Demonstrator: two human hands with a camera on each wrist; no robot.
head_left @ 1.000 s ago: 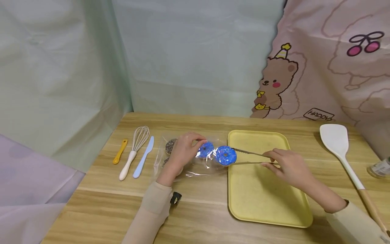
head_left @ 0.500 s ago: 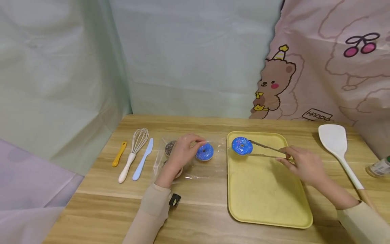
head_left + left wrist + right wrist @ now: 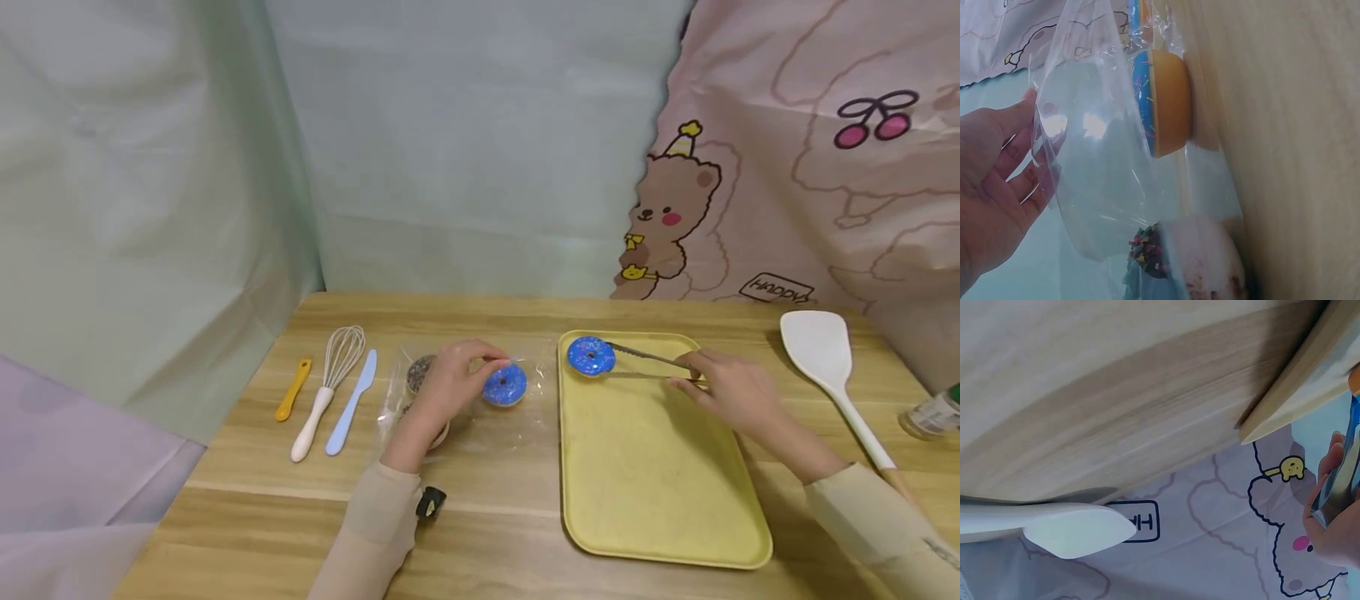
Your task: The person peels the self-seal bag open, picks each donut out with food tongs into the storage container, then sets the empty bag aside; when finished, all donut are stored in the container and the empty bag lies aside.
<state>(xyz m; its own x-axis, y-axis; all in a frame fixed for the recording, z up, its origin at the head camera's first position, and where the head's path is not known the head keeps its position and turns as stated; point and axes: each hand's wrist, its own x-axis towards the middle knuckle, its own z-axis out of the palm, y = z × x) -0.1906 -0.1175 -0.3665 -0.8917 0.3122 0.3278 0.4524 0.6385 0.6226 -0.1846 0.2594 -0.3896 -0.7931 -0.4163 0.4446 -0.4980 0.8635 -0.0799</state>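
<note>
Doughnuts going from bag to tray

The right hand grips tongs holding one blue doughnut over the yellow tray; the left hand pinches the clear bag, where another blue doughnut and more wait.

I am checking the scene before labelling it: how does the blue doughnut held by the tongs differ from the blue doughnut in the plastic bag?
The doughnut in the tongs is uncovered, at the yellow tray's far left corner; the bagged doughnut lies on the table inside the clear bag. The right hand grips the tongs; the left hand pinches the bag. Both have blue icing with sprinkles.
</note>
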